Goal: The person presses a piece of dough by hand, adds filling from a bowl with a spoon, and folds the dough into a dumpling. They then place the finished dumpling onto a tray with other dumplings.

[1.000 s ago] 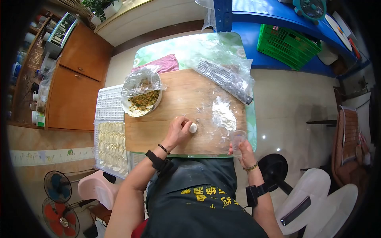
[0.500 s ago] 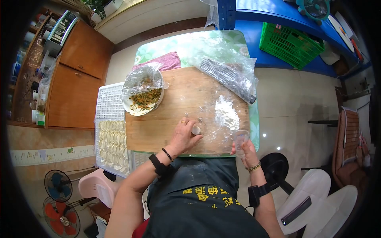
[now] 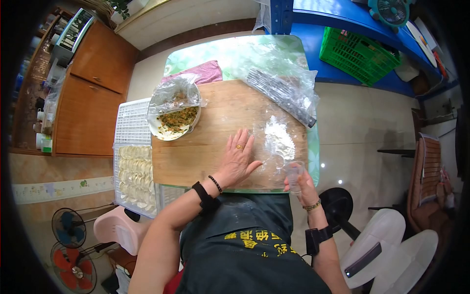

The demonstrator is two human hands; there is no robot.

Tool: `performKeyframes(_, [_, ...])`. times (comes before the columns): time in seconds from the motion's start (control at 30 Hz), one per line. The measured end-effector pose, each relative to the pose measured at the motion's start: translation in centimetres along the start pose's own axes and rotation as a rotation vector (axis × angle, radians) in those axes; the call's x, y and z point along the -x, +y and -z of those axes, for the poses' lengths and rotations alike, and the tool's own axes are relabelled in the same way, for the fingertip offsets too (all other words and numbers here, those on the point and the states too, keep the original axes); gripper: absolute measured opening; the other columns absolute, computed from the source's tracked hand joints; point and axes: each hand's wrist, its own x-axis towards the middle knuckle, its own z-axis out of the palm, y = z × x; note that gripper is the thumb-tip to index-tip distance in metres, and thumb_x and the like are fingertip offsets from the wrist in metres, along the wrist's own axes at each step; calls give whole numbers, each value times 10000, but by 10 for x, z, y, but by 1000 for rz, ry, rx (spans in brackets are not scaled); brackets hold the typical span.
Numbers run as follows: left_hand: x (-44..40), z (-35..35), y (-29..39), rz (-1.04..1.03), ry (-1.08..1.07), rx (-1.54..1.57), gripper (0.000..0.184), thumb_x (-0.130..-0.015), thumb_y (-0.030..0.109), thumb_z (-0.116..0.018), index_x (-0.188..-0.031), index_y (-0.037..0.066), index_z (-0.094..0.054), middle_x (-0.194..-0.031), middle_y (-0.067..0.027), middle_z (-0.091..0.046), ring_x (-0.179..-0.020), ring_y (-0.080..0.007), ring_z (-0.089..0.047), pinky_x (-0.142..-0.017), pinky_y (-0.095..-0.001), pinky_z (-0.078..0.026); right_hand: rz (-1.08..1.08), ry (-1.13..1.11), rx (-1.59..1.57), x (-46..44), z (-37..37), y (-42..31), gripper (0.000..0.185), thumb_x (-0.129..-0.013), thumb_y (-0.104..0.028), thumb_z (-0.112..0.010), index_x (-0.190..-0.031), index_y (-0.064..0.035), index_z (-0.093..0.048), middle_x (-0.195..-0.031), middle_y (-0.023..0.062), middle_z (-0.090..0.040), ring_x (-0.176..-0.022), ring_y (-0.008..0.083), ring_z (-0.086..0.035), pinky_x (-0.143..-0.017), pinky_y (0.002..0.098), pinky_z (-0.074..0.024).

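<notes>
My left hand (image 3: pixel 236 160) lies palm down on the wooden board (image 3: pixel 191 159), fingers stretched out; whatever is beneath the palm is hidden. At the board's front right edge, my right hand (image 3: pixel 307 190) is closed around a clear cup (image 3: pixel 294 177). A heap of white flour (image 3: pixel 279 139) sits just beyond the cup, with flour dust around it. On the board's left side stands a white bowl (image 3: pixel 157 131) of chopped orange-and-green filling (image 3: pixel 178 117), partly covered by plastic film.
Left of the board is a white tray (image 3: pixel 116 188) with rows of dumplings (image 3: pixel 136 171). A plastic-wrapped bundle with dark strips (image 3: pixel 281 95) lies at the board's back right. A pink cloth (image 3: pixel 208 72) rests behind the bowl. A green crate (image 3: pixel 360 56) stands on a blue shelf.
My left hand has gone from curled fingers around a small white dough piece to lying flat, with that piece now out of sight. My right hand still holds the cup in nearly the same place.
</notes>
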Motion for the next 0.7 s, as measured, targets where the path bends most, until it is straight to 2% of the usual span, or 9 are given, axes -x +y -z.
performKeyframes(0.03, [-2, -8, -1, 4, 15, -4, 796, -833, 457, -633, -1407, -12, -342, -1503, -241, -233, -1413, -404, -180, -1145, -518, -164, -12, -3, -8, 0, 0, 0, 644, -859, -472, -672, -1278, -41, -441, -910, 88, -622, -740, 139, -635, -709, 285, -535])
performKeyframes(0.13, [0, -23, -2, 38, -9, -55, 831, -826, 533, -612, -1419, 11, -355, -1521, -224, -213, -1434, -381, -136, -1143, -549, -112, -29, -6, -20, 0, 3, 0, 637, -866, -451, -671, -1295, -45, -434, -935, 97, -630, -762, 147, -643, -717, 285, -536])
performKeyframes(0.2, [1, -25, 1, 55, -14, -51, 831, -826, 505, -621, -1424, 4, -337, -1522, -228, -206, -1431, -388, -139, -1139, -559, -112, -35, -8, -27, 0, 2, 2, 620, -871, -431, -672, -1293, -43, -434, -954, 105, -632, -782, 154, -647, -724, 291, -539])
performKeyframes(0.27, [-1, -24, 2, 75, -7, -55, 832, -825, 478, -630, -1428, -4, -318, -1523, -231, -199, -1428, -395, -142, -1135, -570, -112, -46, 42, -58, -1, -1, 0, 563, -884, -343, -672, -1292, -37, -433, -1005, 115, -626, -834, 171, -648, -755, 312, -544])
performKeyframes(0.3, [-1, -25, 2, 78, -4, -64, 826, -828, 480, -625, -1426, -4, -323, -1524, -230, -198, -1427, -398, -144, -1137, -565, -111, -46, 35, -57, -1, -2, -1, 563, -884, -343, -672, -1292, -37, -433, -1005, 115, -626, -834, 171, -648, -755, 312, -544])
performKeyframes(0.37, [1, -24, 2, 85, 4, -78, 821, -831, 483, -620, -1423, -3, -327, -1525, -228, -197, -1425, -400, -146, -1140, -559, -110, -53, -2, -18, 0, -3, -3, 522, -884, -262, -665, -1295, -41, -431, -1055, 120, -614, -876, 183, -642, -794, 331, -543])
performKeyframes(0.57, [-10, -26, -20, 162, 42, 164, 768, -880, 498, -561, -1408, -17, -345, -1507, -273, -209, -1420, -427, -137, -1132, -569, -99, -93, -97, 32, -11, -15, -7, 525, -875, -255, -678, -1296, -61, -431, -1066, 114, -612, -906, 185, -643, -802, 334, -547])
performKeyframes(0.63, [-23, -26, -34, 216, 250, 170, 741, -898, 466, -553, -1398, -37, -338, -1495, -299, -210, -1412, -443, -143, -1129, -569, -102, -102, -89, 20, -13, -15, -1, 528, -878, -268, -679, -1293, -59, -429, -1063, 114, -612, -905, 185, -645, -800, 332, -547])
performKeyframes(0.7, [-29, -28, -35, 240, 242, 106, 734, -899, 455, -556, -1392, -42, -338, -1492, -295, -219, -1410, -441, -150, -1128, -569, -101, -110, -78, 10, -14, -13, 2, 531, -880, -280, -679, -1291, -56, -428, -1060, 115, -612, -904, 185, -647, -798, 331, -547])
